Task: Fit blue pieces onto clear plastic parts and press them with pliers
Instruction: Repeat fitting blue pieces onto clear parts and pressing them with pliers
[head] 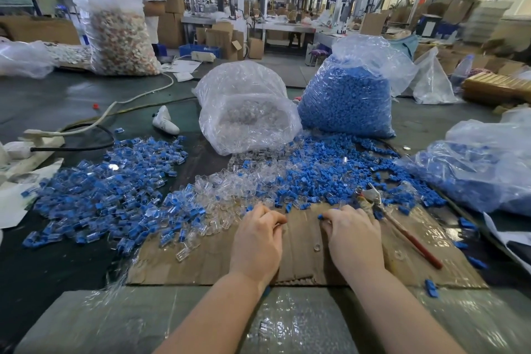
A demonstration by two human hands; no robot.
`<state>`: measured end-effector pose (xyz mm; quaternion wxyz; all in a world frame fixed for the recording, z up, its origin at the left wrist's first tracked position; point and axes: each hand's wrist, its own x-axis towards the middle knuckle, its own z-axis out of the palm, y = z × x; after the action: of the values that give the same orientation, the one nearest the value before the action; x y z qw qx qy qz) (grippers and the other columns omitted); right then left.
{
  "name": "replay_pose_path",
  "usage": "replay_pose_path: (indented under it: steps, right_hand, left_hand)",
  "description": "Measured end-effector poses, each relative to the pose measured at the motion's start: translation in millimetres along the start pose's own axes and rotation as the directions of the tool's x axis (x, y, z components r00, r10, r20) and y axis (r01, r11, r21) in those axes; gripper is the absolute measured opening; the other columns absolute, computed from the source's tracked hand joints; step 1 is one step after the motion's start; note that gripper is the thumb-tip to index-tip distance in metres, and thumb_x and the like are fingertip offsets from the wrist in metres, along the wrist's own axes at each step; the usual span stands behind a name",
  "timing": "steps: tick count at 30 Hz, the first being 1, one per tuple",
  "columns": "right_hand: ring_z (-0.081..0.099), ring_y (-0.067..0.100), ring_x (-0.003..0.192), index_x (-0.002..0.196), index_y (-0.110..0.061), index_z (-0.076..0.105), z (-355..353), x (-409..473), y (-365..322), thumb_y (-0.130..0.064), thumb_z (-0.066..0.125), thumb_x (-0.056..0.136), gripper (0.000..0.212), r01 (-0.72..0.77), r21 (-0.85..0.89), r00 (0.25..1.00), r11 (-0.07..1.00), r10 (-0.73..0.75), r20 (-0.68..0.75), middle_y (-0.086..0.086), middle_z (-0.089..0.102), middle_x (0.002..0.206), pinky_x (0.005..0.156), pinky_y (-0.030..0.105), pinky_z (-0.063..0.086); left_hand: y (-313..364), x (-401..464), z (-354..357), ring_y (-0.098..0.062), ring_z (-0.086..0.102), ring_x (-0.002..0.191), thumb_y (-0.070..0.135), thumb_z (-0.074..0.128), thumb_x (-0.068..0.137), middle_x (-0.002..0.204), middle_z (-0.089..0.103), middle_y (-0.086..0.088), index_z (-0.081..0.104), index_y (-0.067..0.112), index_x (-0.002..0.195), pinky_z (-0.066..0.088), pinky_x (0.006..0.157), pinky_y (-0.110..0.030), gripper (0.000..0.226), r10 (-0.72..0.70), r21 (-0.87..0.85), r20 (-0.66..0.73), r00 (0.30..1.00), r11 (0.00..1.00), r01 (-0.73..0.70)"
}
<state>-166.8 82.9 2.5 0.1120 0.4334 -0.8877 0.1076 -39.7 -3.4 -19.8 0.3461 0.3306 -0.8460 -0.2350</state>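
Both forearms reached forward over a cardboard sheet (301, 261) on the surface. Left hand (256, 241) lay knuckles up, fingers curled under at a blue piece (249, 209); whether it gripped it I could not tell. Right hand (354, 234) likewise curled, a blue piece (320, 217) at its fingertips. Red-handled pliers (402, 231) lay just right of it. Beyond the hands spread loose clear plastic parts (230, 184) and blue pieces (321, 175); left, assembled ones (115, 187). Farther off stood bags of clear parts (247, 112) and blue pieces (347, 98).
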Motion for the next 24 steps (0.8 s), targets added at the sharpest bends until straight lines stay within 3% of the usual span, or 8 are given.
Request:
replay_pose_path:
  steps: [5, 10, 13, 16, 20, 24]
  right_hand:
    - [0.047, 0.014, 0.103, 0.111, -0.026, 0.057, 2.5, 5.9, 1.4, -0.019, 0.038, 0.098, 0.024, 0.018, 0.023, 1.000, 1.000, -0.018, -0.005, -0.005, 0.053, 0.107, 0.090, 0.028, 0.040]
    - [0.048, 0.014, 0.106, 0.109, -0.026, 0.055, 3.1, 15.5, 3.2, -0.021, 0.042, 0.097, 0.019, 0.105, 0.007, 0.994, 0.994, -0.105, 0.019, -0.007, 0.056, 0.113, 0.093, 0.026, 0.038]
    - [0.049, 0.012, 0.105, 0.108, -0.026, 0.055, 3.8, 19.0, 3.9, -0.021, 0.043, 0.096, 0.017, 0.126, 0.007, 0.992, 0.992, -0.126, 0.009, -0.009, 0.059, 0.111, 0.093, 0.024, 0.038]
    - [0.049, 0.012, 0.101, 0.104, -0.025, 0.056, 4.1, 21.6, 3.9, -0.021, 0.044, 0.096, 0.015, 0.133, 0.037, 0.991, 0.990, -0.134, 0.001, -0.008, 0.060, 0.107, 0.090, 0.023, 0.037]
    - [0.049, 0.014, 0.102, 0.104, -0.023, 0.054, 3.6, 22.3, 4.2, -0.020, 0.043, 0.097, 0.013, 0.147, 0.029, 0.989, 0.989, -0.148, 0.019, -0.005, 0.058, 0.107, 0.092, 0.024, 0.036]
    - [0.048, 0.013, 0.100, 0.104, -0.021, 0.051, 3.8, 15.1, -4.8, -0.016, 0.042, 0.097, 0.012, 0.133, 0.085, 0.990, 0.988, -0.128, -0.058, -0.005, 0.057, 0.105, 0.088, 0.023, 0.038]
  left_hand:
    - [8.5, 3.4, 0.5, -0.004, 0.052, 0.095, 0.021, 0.059, 0.089, 0.100, 0.056, 0.012, 0.065, 0.020, 0.110, 0.046, 0.090, -0.021, 0.022, 0.026, -0.057, 0.118, 0.993, 0.998, -0.020]
    - [26.4, 9.1, 4.4, -0.007, 0.044, 0.100, 0.026, 0.058, 0.090, 0.110, 0.055, 0.006, 0.060, 0.023, 0.123, 0.036, 0.093, -0.020, 0.033, 0.199, -0.076, 0.325, 0.925, 0.980, -0.184]
    - [28.4, 12.5, 6.1, -0.011, 0.044, 0.104, 0.029, 0.058, 0.090, 0.113, 0.056, 0.003, 0.062, 0.023, 0.120, 0.038, 0.094, -0.026, 0.031, 0.189, -0.024, 0.419, 0.888, 0.980, -0.198]
    - [28.1, 12.3, 6.0, -0.013, 0.051, 0.098, 0.027, 0.062, 0.087, 0.104, 0.059, 0.001, 0.067, 0.018, 0.109, 0.042, 0.093, -0.029, 0.024, 0.153, -0.035, 0.405, 0.901, 0.988, -0.152]
    - [19.6, 12.0, -0.2, 0.001, 0.053, 0.084, 0.017, 0.062, 0.088, 0.096, 0.059, 0.011, 0.065, 0.019, 0.110, 0.041, 0.077, -0.003, 0.022, 0.001, -0.151, 0.241, 0.971, 0.988, 0.037]
    - [6.9, 16.2, -11.6, -0.006, 0.056, 0.091, 0.013, 0.059, 0.090, 0.104, 0.060, 0.005, 0.063, 0.024, 0.115, 0.046, 0.086, -0.018, 0.028, -0.175, -0.235, 0.203, 0.963, 0.946, 0.222]
